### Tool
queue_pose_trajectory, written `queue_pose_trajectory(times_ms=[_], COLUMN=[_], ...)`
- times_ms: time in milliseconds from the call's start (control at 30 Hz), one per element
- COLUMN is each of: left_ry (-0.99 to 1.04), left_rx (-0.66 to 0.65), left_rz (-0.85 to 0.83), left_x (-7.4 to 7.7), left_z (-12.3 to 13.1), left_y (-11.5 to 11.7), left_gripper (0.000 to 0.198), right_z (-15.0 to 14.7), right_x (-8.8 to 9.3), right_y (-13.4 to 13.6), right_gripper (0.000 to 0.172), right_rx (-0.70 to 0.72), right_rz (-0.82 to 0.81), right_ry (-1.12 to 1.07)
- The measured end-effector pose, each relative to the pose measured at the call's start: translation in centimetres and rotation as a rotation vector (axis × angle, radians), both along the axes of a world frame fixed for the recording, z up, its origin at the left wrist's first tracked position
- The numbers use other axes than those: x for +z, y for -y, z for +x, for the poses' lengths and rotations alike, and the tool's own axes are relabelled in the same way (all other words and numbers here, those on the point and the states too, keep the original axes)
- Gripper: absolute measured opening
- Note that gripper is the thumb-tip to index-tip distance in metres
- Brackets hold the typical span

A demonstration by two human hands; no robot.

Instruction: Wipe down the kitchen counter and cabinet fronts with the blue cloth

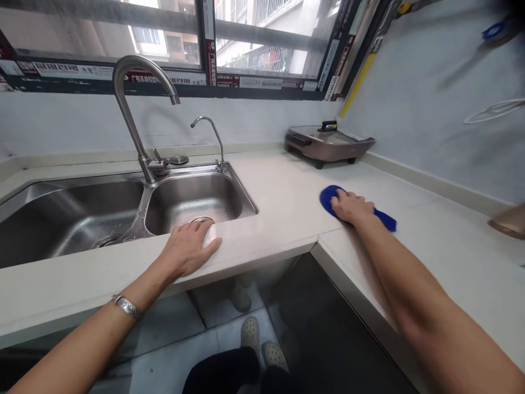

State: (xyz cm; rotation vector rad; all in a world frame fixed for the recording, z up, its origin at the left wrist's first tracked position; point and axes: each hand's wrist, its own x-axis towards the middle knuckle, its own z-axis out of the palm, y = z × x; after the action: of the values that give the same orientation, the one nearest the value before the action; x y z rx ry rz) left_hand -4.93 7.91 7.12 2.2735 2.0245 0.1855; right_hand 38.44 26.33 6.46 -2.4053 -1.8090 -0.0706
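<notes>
While left fingers rest spread | right fingers clutch one blue cloth | two basins

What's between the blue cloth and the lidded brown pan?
Head view: just a stretch of white countertop between the blue cloth, under the right hand, and the lidded brown pan.

The left arm and the right arm are being held outstretched, well apart. The left hand is being rested palm down, thumb spread; the right hand is being held palm down, fingers bent.
</notes>
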Motion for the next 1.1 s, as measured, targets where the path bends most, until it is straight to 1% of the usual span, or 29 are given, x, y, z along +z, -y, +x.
queue_pose_trajectory(times_ms=[67, 167, 267, 333, 400, 467, 533, 633, 700, 767, 867, 967, 1100], left_ry=[0.007, 0.013, 0.022, 0.027, 0.027, 0.027, 0.028, 0.031, 0.03, 0.028, 0.026, 0.026, 0.026], left_rx=[-0.007, -0.014, -0.013, -0.014, -0.014, -0.016, -0.019, -0.024, -0.025, -0.028, -0.026, -0.018, -0.01], left_rz=[0.002, 0.012, 0.013, 0.015, 0.019, 0.021, 0.024, 0.038, 0.049, 0.052, 0.048, 0.041, 0.019], left_x=[-0.1, -0.2, -0.2, -0.1, 0.0, 0.2, 0.3, 0.3, 0.2, 0.2, 0.2, 0.3, 0.3], left_z=[-0.1, -0.2, -0.2, -0.2, -0.2, -0.2, -0.2, -0.2, -0.1, 0.0, 0.1, 0.2, 0.2], left_y=[-0.1, -0.1, -0.1, -0.1, -0.1, -0.1, 0.0, 0.2, 0.2, 0.3, 0.3, 0.2, 0.1], left_gripper=[0.072, 0.071, 0.069, 0.069, 0.068, 0.067, 0.067, 0.068, 0.069, 0.069, 0.068, 0.068, 0.067], right_z=[-3.5, -8.8, -13.1, -14.9, -15.7, -15.7, -14.8, -12.8, -11.6, -10.9, -11.4, -13.2, -16.0], right_x=[-0.1, 0.0, 0.3, 0.4, 0.5, 0.5, 0.4, 0.2, 0.2, 0.1, 0.0, 0.0, 0.1], right_y=[-1.1, -1.6, -0.8, 0.3, 1.7, 3.4, 5.4, 8.5, 10.0, 10.7, 9.9, 7.3, 2.9], right_gripper=[0.059, 0.059, 0.06, 0.06, 0.059, 0.058, 0.058, 0.057, 0.056, 0.056, 0.056, 0.056, 0.056], right_rx=[0.095, 0.277, 0.453, 0.544, 0.625, 0.717, 0.83, 1.009, 1.082, 1.108, 1.089, 1.002, 0.868], right_rz=[0.001, 0.015, 0.028, 0.035, 0.047, 0.065, 0.078, 0.081, 0.078, 0.07, 0.058, 0.061, 0.057], right_ry=[0.023, 0.058, 0.064, 0.063, 0.067, 0.077, 0.082, 0.062, 0.042, 0.03, 0.031, 0.04, 0.034])
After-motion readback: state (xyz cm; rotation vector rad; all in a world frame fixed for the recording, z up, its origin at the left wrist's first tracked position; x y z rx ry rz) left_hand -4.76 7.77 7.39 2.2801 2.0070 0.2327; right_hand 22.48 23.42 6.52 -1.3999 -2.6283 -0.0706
